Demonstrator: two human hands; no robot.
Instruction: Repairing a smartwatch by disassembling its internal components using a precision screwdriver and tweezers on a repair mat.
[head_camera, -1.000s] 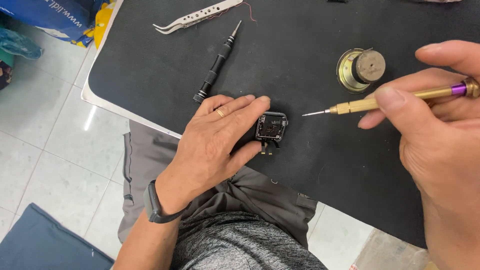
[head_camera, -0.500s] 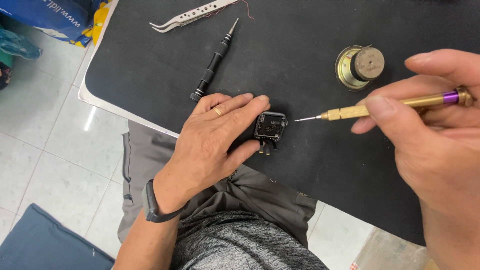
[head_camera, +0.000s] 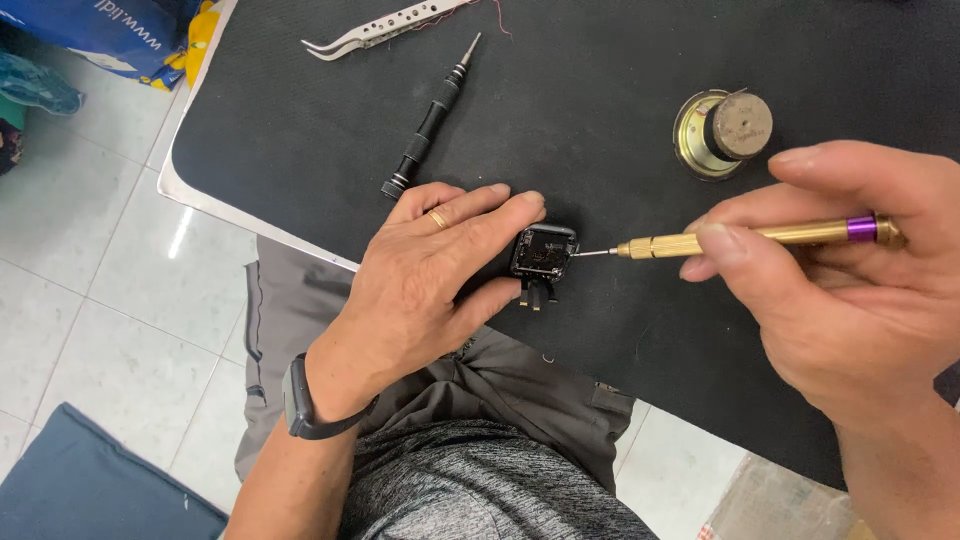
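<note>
L hand (head_camera: 420, 275) lies palm down on the black mat (head_camera: 300, 140), fingers curled round a small black module (head_camera: 543, 252), index over its top edge and thumb under its lower edge, so the module is pinched at the fingertips; short metal prongs stick out below it. R hand (head_camera: 850, 290) is closed on a brass precision screwdriver (head_camera: 750, 237) w/ a purple band near its back end, thumb on top and index along the near side; the thin steel tip points left and touches the module's right edge. The module sits near the mat's front edge, roughly mid-width, just above the person's lap. Further out: a black screwdriver (head_camera: 428, 125) lies tilted on the mat, tip toward the far edge, its butt just beside the L knuckles. Silver tweezers (head_camera: 385, 27) lie at the far edge, w/ a thin red wire beside them. A small round speaker (head_camera: 722, 132), brass-coloured rim w/ grey magnet, rests on the mat beyond the brass driver, apart from both hands. L wrist wears a black band (head_camera: 298, 400). Mat's left edge overhangs a tiled floor (head_camera: 90, 260).
</note>
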